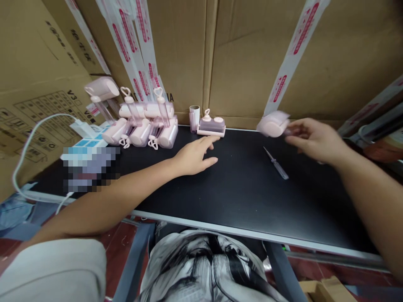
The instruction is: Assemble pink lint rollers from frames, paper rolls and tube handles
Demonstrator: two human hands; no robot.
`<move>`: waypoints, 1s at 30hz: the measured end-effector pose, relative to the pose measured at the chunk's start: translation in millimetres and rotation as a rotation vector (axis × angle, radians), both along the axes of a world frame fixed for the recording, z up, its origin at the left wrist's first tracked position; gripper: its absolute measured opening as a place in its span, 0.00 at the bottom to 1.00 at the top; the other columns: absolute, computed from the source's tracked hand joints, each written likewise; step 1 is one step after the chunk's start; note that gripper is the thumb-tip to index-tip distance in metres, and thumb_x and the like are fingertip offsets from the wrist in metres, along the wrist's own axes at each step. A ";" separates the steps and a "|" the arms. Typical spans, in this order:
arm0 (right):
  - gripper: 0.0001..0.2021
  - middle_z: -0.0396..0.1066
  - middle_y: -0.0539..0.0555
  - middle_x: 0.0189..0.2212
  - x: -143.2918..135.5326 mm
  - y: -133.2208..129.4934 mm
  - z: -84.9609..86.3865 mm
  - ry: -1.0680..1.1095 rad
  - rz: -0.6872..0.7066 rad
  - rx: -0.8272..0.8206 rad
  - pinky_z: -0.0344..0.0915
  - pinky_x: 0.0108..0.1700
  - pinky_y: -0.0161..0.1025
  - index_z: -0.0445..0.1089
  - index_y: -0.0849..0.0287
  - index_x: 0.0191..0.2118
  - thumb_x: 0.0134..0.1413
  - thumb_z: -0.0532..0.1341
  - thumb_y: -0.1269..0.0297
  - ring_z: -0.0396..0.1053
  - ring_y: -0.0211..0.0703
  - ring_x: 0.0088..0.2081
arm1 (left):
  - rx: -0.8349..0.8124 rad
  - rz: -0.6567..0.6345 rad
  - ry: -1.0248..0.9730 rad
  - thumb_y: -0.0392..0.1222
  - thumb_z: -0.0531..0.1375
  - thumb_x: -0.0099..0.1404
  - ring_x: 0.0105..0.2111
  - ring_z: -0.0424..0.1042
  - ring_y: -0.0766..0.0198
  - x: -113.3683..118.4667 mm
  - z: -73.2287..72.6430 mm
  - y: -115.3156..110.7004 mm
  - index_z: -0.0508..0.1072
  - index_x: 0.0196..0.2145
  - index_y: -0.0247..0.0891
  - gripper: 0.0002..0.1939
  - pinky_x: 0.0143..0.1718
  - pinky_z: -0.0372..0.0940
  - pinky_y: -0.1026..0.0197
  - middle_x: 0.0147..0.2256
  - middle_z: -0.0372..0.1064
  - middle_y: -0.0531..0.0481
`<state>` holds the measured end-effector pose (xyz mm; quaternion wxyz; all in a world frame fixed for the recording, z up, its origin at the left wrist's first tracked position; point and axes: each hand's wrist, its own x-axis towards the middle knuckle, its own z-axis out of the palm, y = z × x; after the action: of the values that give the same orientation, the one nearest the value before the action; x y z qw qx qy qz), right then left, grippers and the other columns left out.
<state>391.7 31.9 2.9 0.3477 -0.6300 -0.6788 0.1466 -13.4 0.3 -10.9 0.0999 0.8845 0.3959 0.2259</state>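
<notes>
My left hand (195, 156) hovers over the black table (220, 197), fingers apart and holding nothing, just in front of a pink tray-like part with a clear mauve cover (212, 125). On the right, my right hand (310, 138) pinches a pink rounded device (273, 124) by its edge, above the table; it is slightly blurred. Between the hands, nearer the right one, lies a screwdriver with a clear handle (278, 168). A small upright white and pink cylinder (194, 118) stands left of the tray-like part.
Several pink devices with heart-shaped loops (140, 131) are stacked at the back left, beside a white and blue power strip (88, 144) with a white cable (22, 155). Cardboard (245, 63) walls the back. Containers (382, 140) stand at the far right.
</notes>
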 end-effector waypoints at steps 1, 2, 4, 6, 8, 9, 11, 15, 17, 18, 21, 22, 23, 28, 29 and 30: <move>0.20 0.76 0.58 0.40 -19.8 -11.3 2.1 0.106 0.182 -0.099 0.67 0.31 0.41 0.72 0.56 0.53 0.58 0.70 0.56 0.71 0.46 0.33 | 0.024 -0.011 -0.048 0.47 0.64 0.71 0.57 0.76 0.53 0.4 1.3 -1.2 0.60 0.72 0.38 0.36 0.60 0.72 0.49 0.61 0.71 0.38; 0.20 0.75 0.57 0.38 -38.5 -23.4 3.8 0.177 0.305 -0.152 0.66 0.30 0.41 0.72 0.56 0.52 0.58 0.71 0.53 0.70 0.45 0.32 | 0.059 -0.032 -0.080 0.49 0.65 0.71 0.61 0.73 0.51 1.0 2.8 -2.5 0.60 0.72 0.38 0.37 0.64 0.69 0.47 0.64 0.68 0.36; 0.20 0.75 0.55 0.34 -70.1 -46.8 5.8 0.247 0.506 -0.217 0.66 0.30 0.41 0.75 0.56 0.47 0.55 0.73 0.49 0.69 0.43 0.30 | 0.134 -0.097 -0.096 0.53 0.68 0.69 0.69 0.64 0.46 2.9 5.9 -5.9 0.59 0.72 0.39 0.41 0.71 0.62 0.41 0.69 0.62 0.33; 0.19 0.77 0.55 0.35 -91.8 -65.2 5.4 0.258 0.658 -0.287 0.69 0.34 0.41 0.76 0.56 0.47 0.57 0.72 0.49 0.70 0.44 0.33 | 0.177 -0.199 -0.078 0.56 0.70 0.66 0.72 0.60 0.44 5.8 8.3 -10.4 0.60 0.72 0.41 0.44 0.74 0.56 0.37 0.70 0.62 0.33; 0.18 0.77 0.55 0.36 -103.7 -75.9 3.0 0.268 0.752 -0.336 0.71 0.38 0.42 0.76 0.56 0.47 0.60 0.71 0.49 0.72 0.45 0.35 | 0.168 -0.336 -0.053 0.54 0.69 0.67 0.71 0.62 0.45 9.4 9.2 -15.0 0.62 0.70 0.42 0.40 0.74 0.56 0.37 0.68 0.65 0.34; 0.18 0.77 0.55 0.37 -106.7 -78.4 1.6 0.276 0.780 -0.353 0.71 0.39 0.42 0.76 0.56 0.47 0.61 0.71 0.48 0.72 0.45 0.36 | 0.148 -0.400 -0.040 0.51 0.68 0.68 0.70 0.65 0.47 11.1 9.2 -16.8 0.64 0.68 0.42 0.36 0.73 0.58 0.39 0.67 0.68 0.35; 0.18 0.77 0.55 0.38 -108.3 -79.1 0.1 0.295 0.810 -0.371 0.71 0.40 0.42 0.76 0.56 0.47 0.62 0.70 0.48 0.73 0.45 0.37 | 0.096 -0.480 -0.025 0.48 0.65 0.70 0.67 0.69 0.50 12.7 9.1 -18.3 0.68 0.65 0.41 0.28 0.71 0.62 0.43 0.64 0.71 0.36; 0.18 0.75 0.53 0.36 -99.7 -71.2 6.0 0.291 0.816 -0.394 0.68 0.36 0.38 0.75 0.58 0.47 0.63 0.70 0.48 0.69 0.41 0.33 | 0.029 -0.415 -0.062 0.48 0.67 0.68 0.63 0.72 0.51 3.5 14.2 -11.9 0.68 0.63 0.41 0.29 0.67 0.66 0.46 0.62 0.72 0.37; 0.18 0.74 0.52 0.33 -90.6 -65.8 11.5 0.238 0.814 -0.436 0.66 0.33 0.37 0.75 0.58 0.46 0.62 0.70 0.48 0.67 0.39 0.31 | 0.059 -0.326 -0.080 0.49 0.70 0.65 0.63 0.72 0.48 -6.0 21.9 -5.6 0.69 0.62 0.41 0.31 0.66 0.66 0.44 0.61 0.72 0.37; 0.18 0.74 0.52 0.33 -85.5 -63.3 13.8 0.197 0.820 -0.456 0.65 0.34 0.37 0.76 0.58 0.46 0.61 0.70 0.48 0.67 0.39 0.31 | 0.079 -0.275 -0.092 0.49 0.71 0.64 0.63 0.71 0.47 -10.1 27.2 -1.9 0.69 0.62 0.41 0.32 0.66 0.66 0.43 0.61 0.71 0.37; 0.16 0.77 0.53 0.36 -73.1 -58.6 16.7 0.074 0.862 -0.474 0.67 0.39 0.39 0.77 0.58 0.45 0.60 0.71 0.51 0.70 0.42 0.36 | 0.059 -0.134 -0.126 0.47 0.73 0.62 0.62 0.71 0.47 -9.4 46.8 13.1 0.61 0.67 0.42 0.41 0.62 0.68 0.44 0.61 0.68 0.36; 0.16 0.77 0.53 0.37 -71.5 -58.3 16.5 0.049 0.871 -0.463 0.67 0.40 0.40 0.77 0.57 0.46 0.60 0.71 0.51 0.70 0.43 0.37 | 0.029 -0.103 -0.132 0.47 0.73 0.61 0.60 0.72 0.48 -2.6 54.0 20.0 0.57 0.69 0.42 0.45 0.60 0.69 0.46 0.61 0.68 0.36; 0.15 0.77 0.53 0.38 -71.3 -58.9 16.1 0.033 0.876 -0.448 0.68 0.41 0.40 0.78 0.57 0.47 0.61 0.70 0.52 0.70 0.43 0.37 | 0.008 -0.088 -0.129 0.47 0.73 0.61 0.59 0.73 0.49 7.9 61.2 28.1 0.56 0.70 0.43 0.46 0.59 0.69 0.47 0.61 0.69 0.37; 0.12 0.76 0.51 0.34 -83.4 -67.4 16.7 -0.076 0.880 -0.364 0.66 0.37 0.39 0.77 0.56 0.47 0.60 0.69 0.57 0.69 0.42 0.33 | 0.053 -0.205 -0.017 0.46 0.73 0.61 0.57 0.74 0.50 96.6 84.8 84.6 0.69 0.59 0.39 0.32 0.59 0.67 0.49 0.56 0.74 0.43; 0.12 0.75 0.51 0.34 -85.3 -68.7 17.2 -0.097 0.881 -0.350 0.66 0.36 0.39 0.77 0.56 0.47 0.60 0.69 0.58 0.69 0.42 0.33 | 0.059 -0.220 0.030 0.44 0.73 0.61 0.56 0.75 0.50 114.7 85.0 96.6 0.71 0.58 0.38 0.30 0.58 0.67 0.50 0.55 0.75 0.44; 0.12 0.76 0.51 0.34 -86.3 -69.6 17.7 -0.111 0.881 -0.336 0.66 0.36 0.39 0.77 0.55 0.47 0.60 0.68 0.59 0.69 0.43 0.33 | 0.070 -0.213 0.091 0.42 0.73 0.60 0.56 0.75 0.50 130.4 83.4 107.7 0.73 0.56 0.37 0.28 0.58 0.68 0.51 0.55 0.76 0.44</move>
<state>305.3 -37.6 20.6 0.1090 -0.3362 -0.8659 0.3540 116.9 108.0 72.4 0.0741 0.9338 0.2956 0.1875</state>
